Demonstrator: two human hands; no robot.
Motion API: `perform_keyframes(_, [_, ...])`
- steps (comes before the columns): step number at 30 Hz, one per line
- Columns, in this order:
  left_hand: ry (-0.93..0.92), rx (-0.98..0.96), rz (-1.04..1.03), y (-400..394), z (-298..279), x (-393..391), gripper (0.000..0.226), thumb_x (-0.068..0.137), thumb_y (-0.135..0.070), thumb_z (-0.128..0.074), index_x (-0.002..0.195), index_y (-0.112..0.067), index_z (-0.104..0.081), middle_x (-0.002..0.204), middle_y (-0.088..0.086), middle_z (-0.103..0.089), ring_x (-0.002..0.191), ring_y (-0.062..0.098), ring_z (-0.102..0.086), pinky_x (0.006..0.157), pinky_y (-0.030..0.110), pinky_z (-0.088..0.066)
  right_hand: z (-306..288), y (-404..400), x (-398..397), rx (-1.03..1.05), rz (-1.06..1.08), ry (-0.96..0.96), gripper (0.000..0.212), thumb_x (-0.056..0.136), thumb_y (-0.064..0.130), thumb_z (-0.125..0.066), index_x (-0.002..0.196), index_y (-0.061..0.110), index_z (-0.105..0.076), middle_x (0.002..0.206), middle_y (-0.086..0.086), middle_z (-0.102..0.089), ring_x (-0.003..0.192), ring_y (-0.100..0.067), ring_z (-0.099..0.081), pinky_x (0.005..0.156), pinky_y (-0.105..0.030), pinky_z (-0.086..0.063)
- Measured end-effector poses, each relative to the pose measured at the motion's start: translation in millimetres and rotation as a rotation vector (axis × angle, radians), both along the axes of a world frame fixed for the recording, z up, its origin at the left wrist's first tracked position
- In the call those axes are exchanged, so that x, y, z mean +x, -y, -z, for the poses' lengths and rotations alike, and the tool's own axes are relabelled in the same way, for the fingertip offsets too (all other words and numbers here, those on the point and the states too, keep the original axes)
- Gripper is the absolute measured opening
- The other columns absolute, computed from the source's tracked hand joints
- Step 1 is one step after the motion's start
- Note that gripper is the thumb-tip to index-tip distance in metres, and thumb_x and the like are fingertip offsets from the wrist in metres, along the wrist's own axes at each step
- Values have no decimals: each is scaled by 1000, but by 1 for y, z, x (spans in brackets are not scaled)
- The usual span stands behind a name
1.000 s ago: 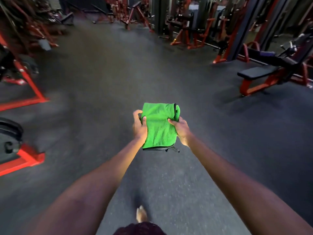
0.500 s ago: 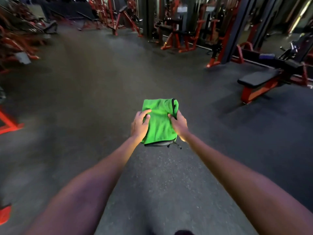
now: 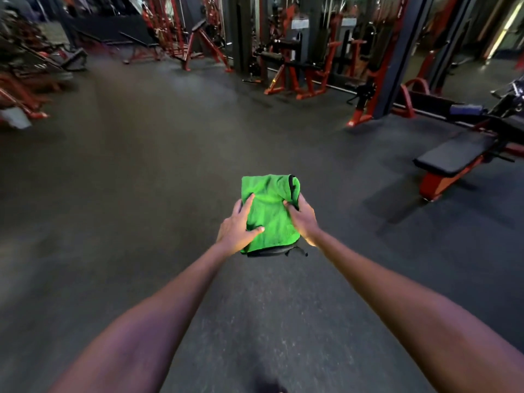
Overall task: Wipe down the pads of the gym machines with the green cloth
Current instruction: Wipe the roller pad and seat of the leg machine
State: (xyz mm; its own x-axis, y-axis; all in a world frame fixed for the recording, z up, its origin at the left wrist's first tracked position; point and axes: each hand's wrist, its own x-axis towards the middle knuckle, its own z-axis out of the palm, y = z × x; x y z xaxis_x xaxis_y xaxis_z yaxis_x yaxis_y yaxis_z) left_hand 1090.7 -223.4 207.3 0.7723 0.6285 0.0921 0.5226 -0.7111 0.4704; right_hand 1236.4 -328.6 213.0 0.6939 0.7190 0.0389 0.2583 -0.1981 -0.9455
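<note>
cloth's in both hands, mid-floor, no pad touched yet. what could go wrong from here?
1. The green cloth is folded, with its black-edged lower layer drooping under the left hand; it might unfold or slip on the way.
2. The right hand only pinches one edge, probably a weak hold.
3. The nearest black bench pad sits well off to the right, so drifting straight ahead would likely miss it.

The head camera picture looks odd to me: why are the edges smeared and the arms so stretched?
Head view: wide-angle lens stretches the forearms; left-side machines blur with motion; green cloth stays sharp between left hand and right hand; dim gym lighting.
</note>
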Motion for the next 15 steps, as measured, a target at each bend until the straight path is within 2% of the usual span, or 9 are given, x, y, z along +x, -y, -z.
perform_keyframes(1, [19,38,-31,-37,-8,39,88,87,-39,-65,152,-30,-6,158,5,-15,110,36,-58,95,43,-43,-10,-41,39,6,-24,-1,37,99,19,-47,135,16,-46,128,-1,-59,112,-18,-56,100,-39,-43])
perform_keyframes(5, [14,44,-97,-95,-17,83,88,88,-36,-63,152,-30,-4,158,5,-12,114,42,-55,95,45,-43,-26,-101,83,40,-63,-45,39,99,17,-47,138,16,-45,132,0,-56,117,-17,-53,104,-40,-42])
perform_keyframes(7, [-2,32,-126,-135,-10,108,88,88,-35,-63,153,-29,-4,158,6,-10,116,42,-54,94,45,-42,-22,-143,109,45,-123,-74,39,99,15,-46,138,14,-44,132,-2,-56,115,-16,-54,103,-39,-43])
perform_keyframes(10, [-19,34,-169,-204,0,151,89,88,-36,-64,153,-29,-4,158,6,-10,117,41,-53,95,45,-42,-13,-213,156,53,-191,-90,39,100,13,-45,139,12,-43,134,-4,-54,122,-19,-51,105,-40,-40])
perform_keyframes(15, [9,19,-148,-316,11,237,91,86,-36,-66,153,-28,-5,158,9,-13,120,41,-51,96,45,-43,-3,-327,244,65,-145,-49,38,98,12,-49,136,12,-47,128,-2,-57,119,-19,-53,99,-28,-42])
